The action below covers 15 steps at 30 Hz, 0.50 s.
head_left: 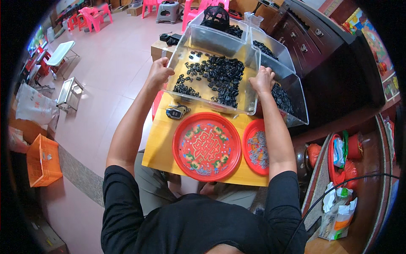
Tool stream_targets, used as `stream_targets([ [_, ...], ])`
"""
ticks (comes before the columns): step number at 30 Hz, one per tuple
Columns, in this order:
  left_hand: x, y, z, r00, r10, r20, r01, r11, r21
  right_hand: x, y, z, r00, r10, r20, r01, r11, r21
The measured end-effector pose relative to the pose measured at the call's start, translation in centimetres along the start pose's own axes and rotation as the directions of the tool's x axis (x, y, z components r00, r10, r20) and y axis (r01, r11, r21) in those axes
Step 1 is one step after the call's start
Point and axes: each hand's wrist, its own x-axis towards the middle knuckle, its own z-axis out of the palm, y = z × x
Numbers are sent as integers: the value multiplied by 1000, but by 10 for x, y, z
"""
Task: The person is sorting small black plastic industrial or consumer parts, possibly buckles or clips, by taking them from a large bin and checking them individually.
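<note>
Clear plastic bin [203,86], rectangular and wide, held over the far part of the yellow wooden tabletop [163,148]. Cannot tell from this view whether resting on the wood or lifted a little. Looks stiff in the walls but thin, so probably light when bare, and only moderately heavy with the present load. Could flex at the long sides and could crack at a corner after a hard knock; likely smooth, therefore somewhat slippery to hold. Just beyond and to the right, neighbouring clear bins [270,62], close enough to catch against the walls. Just in front of the near wall, a large red round tray [185,144] with printed pattern, and beside it a smaller red tray [248,157] with fine grey pieces [259,146], too small to identify. On the left rim, the left hand [160,72], closed with curled fingers; on the right rim, the right hand [263,79], gripping likewise, some fingers partly hidden. Seems the proper place for holding: two opposite rims, for keeping the weight balanced. Near the left front corner, a bunch of keys [174,112] with dark fob, on the tabletop. Smallest, the black oval links [226,76], loose inside the bin, heaped more toward the right and so probably pulling more on that side. Likely to slide quickly with any tilt; better kept level.
</note>
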Motion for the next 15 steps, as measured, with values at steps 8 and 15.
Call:
stream_targets([
  [8,-20,12,-3,914,395,-89,-397,918,-7,7,13,-7,928,27,-371,209,786,582],
  [15,-60,33,-5,796,586,-153,-559,808,188,-19,3,-41,872,86,-482,298,689,661],
])
